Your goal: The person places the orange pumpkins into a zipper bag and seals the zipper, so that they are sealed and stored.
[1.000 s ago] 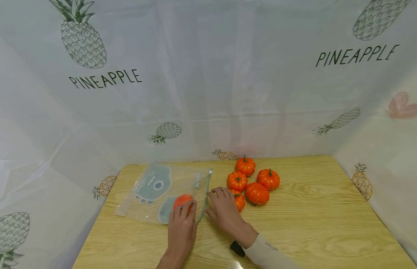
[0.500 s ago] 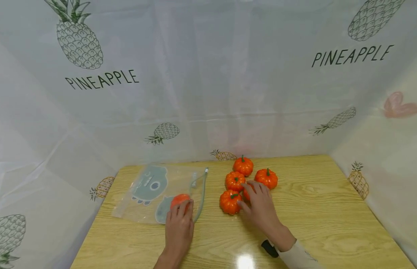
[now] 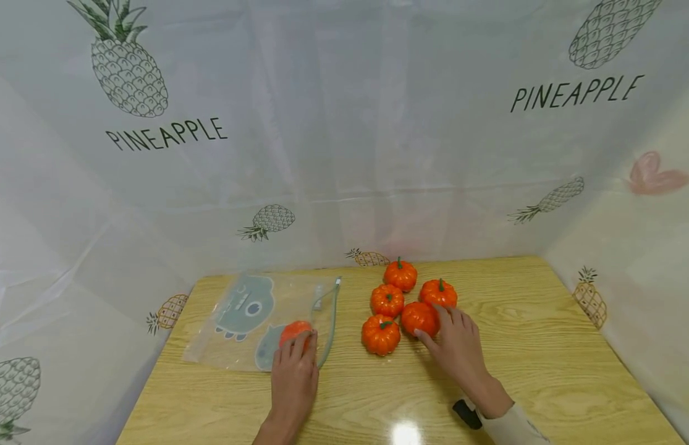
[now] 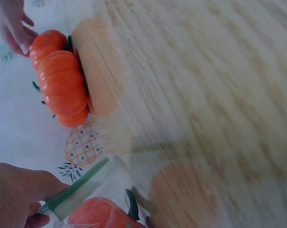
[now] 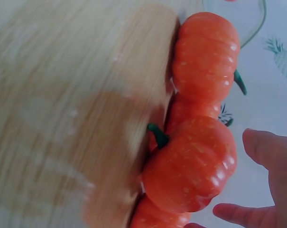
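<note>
A clear slider bag point(image 3: 205, 351) with blue-grey cartoon monsters lies flat at the left of the table. Inside it, near its green-edged mouth, is one small orange pumpkin point(image 3: 293, 331). My left hand point(image 3: 295, 377) pinches the bag's green edge point(image 4: 77, 187) between thumb and fingers, as the left wrist view shows. Toward an orange pumpkin point(image 3: 420, 318) lying on its side reaches my right hand point(image 3: 461, 349), thumb and fingers spread at its near right. A gap separates thumb and pumpkin in the right wrist view, where the green stem point(image 5: 157, 136) points toward the table.
Several more orange pumpkins cluster close by: one at the front left point(image 3: 380, 335), another behind it point(image 3: 387, 300), one at the back point(image 3: 400, 275) and one at the right point(image 3: 439, 293). A white pineapple-print curtain point(image 3: 344, 154) surrounds the wooden table point(image 3: 544, 346).
My right hand has left the bag's mouth and moved right, past the front-left pumpkin, to the pumpkin lying on its side. The left hand stays at the bag.
</note>
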Demonstrator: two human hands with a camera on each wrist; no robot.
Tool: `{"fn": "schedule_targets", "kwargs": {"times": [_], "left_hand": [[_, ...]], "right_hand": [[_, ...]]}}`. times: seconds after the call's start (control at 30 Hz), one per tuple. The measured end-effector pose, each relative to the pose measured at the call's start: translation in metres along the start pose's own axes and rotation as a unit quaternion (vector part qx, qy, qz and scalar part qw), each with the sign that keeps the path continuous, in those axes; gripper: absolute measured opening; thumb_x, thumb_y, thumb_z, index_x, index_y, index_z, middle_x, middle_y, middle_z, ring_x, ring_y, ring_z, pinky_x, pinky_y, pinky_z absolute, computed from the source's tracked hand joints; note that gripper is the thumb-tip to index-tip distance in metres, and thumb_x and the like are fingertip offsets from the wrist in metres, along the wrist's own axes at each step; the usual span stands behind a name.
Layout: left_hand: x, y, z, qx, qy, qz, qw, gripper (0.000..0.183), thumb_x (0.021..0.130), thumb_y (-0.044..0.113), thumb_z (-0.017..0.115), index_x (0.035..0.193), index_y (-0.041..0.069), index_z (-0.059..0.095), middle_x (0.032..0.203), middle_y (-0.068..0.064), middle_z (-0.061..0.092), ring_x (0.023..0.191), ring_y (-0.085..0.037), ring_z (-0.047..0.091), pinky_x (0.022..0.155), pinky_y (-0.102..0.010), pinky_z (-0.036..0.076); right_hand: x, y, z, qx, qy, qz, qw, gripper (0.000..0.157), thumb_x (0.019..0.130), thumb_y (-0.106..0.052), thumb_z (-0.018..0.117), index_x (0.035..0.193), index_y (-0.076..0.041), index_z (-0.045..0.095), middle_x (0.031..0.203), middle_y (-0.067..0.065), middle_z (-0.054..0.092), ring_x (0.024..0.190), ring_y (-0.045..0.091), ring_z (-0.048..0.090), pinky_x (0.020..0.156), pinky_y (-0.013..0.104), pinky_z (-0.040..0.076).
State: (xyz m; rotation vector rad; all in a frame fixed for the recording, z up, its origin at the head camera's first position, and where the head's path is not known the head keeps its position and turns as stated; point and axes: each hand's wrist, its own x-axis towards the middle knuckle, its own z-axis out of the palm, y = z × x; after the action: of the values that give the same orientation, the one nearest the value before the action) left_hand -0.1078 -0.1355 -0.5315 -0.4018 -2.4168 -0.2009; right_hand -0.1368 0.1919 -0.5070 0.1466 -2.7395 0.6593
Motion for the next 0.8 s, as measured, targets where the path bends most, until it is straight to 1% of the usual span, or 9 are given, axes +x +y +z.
{"fn": "schedule_targets", "kwargs": {"times": [0.2, 0.33, 0.47, 0.6, 0.8], "left_hand": [[0.000, -0.001, 0.000, 0.004, 0.001, 0.000, 1.0000, 0.049, 0.074, 0.001, 0.089, 0.121, 0.004, 0.079, 0.118, -0.010, 0.068, 0.100, -0.032, 0.062, 0.078, -0.046, 0.054], [0.002, -0.001, -0.001, 0.003, 0.006, 0.000, 1.0000, 0.050, 0.071, 0.000, 0.090, 0.120, 0.005, 0.079, 0.117, -0.010, 0.069, 0.098, -0.032, 0.062, 0.077, -0.046, 0.055], [0.002, 0.000, -0.001, 0.002, 0.009, 0.001, 1.0000, 0.050, 0.071, -0.001, 0.089, 0.119, 0.004, 0.079, 0.117, -0.010, 0.069, 0.098, -0.032, 0.062, 0.077, -0.046, 0.054], [0.002, -0.001, 0.000, 0.002, 0.009, 0.002, 1.0000, 0.048, 0.072, -0.001, 0.088, 0.119, 0.004, 0.079, 0.117, -0.010, 0.068, 0.099, -0.032, 0.063, 0.077, -0.046, 0.053], [0.001, -0.002, 0.000, 0.004, 0.006, 0.002, 1.0000, 0.047, 0.073, 0.001, 0.089, 0.119, 0.004, 0.079, 0.117, -0.010, 0.068, 0.099, -0.032, 0.062, 0.077, -0.046, 0.054]], "right_hand": [[0.000, 0.005, 0.007, -0.001, -0.023, 0.017, 1.000, 0.071, 0.094, -0.039, 0.081, 0.139, 0.010, 0.058, 0.127, 0.036, 0.063, 0.120, 0.057, 0.056, 0.099, 0.073, 0.044], [0.002, 0.006, 0.008, 0.013, -0.042, 0.029, 0.999, 0.070, 0.096, -0.039, 0.079, 0.140, 0.011, 0.056, 0.128, 0.036, 0.063, 0.120, 0.057, 0.056, 0.100, 0.072, 0.044], [0.004, 0.007, 0.008, 0.029, -0.057, 0.039, 0.997, 0.069, 0.097, -0.036, 0.078, 0.142, 0.011, 0.054, 0.131, 0.037, 0.063, 0.120, 0.057, 0.056, 0.101, 0.071, 0.044], [0.005, 0.010, 0.009, 0.049, -0.064, 0.046, 0.996, 0.068, 0.097, -0.033, 0.078, 0.141, 0.013, 0.052, 0.134, 0.036, 0.063, 0.121, 0.058, 0.057, 0.103, 0.071, 0.043], [0.004, 0.013, 0.010, 0.063, -0.057, 0.044, 0.995, 0.069, 0.094, -0.030, 0.082, 0.138, 0.014, 0.053, 0.131, 0.037, 0.064, 0.120, 0.058, 0.058, 0.102, 0.069, 0.046]]}}
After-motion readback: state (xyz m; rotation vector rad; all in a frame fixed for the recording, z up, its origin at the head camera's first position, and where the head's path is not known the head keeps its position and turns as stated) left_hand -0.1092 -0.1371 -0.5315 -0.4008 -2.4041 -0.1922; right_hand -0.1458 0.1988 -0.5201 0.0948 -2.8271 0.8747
